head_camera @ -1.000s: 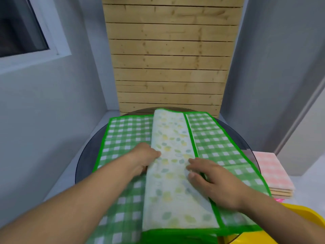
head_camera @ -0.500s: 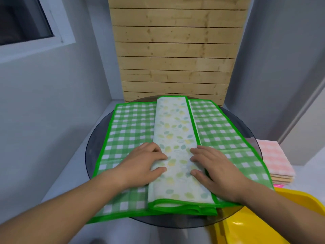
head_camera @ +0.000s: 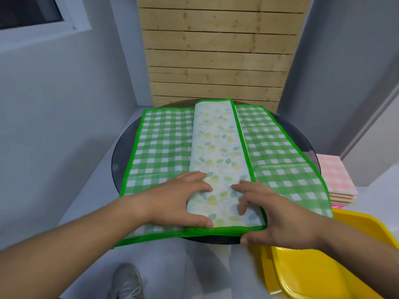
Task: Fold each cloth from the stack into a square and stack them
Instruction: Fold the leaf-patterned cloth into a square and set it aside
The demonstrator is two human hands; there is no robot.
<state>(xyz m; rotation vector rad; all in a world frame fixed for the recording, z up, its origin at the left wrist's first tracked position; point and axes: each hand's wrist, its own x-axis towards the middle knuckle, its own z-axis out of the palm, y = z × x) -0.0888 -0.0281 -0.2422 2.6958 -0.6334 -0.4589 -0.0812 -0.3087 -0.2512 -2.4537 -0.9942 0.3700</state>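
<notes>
A green checked cloth [head_camera: 164, 147] lies spread over the round dark glass table [head_camera: 117, 156]. Its middle part is folded into a long strip [head_camera: 218, 143] showing the pale leaf-print side, running from the far edge to the near edge. My left hand [head_camera: 179, 199] rests on the strip's near left side, fingers spread on top and thumb lying by the green border. My right hand [head_camera: 278, 214] holds the strip's near right corner, fingers on top and thumb under the near edge.
A stack of folded pink and orange cloths [head_camera: 334, 178] sits low to the right of the table. A yellow plastic seat [head_camera: 323, 266] is at the near right. A wooden slat panel [head_camera: 216, 50] stands behind the table, grey walls on both sides.
Both hands slid toward me along the strip to its near end. My right thumb has gone under the near edge. The view has tilted down.
</notes>
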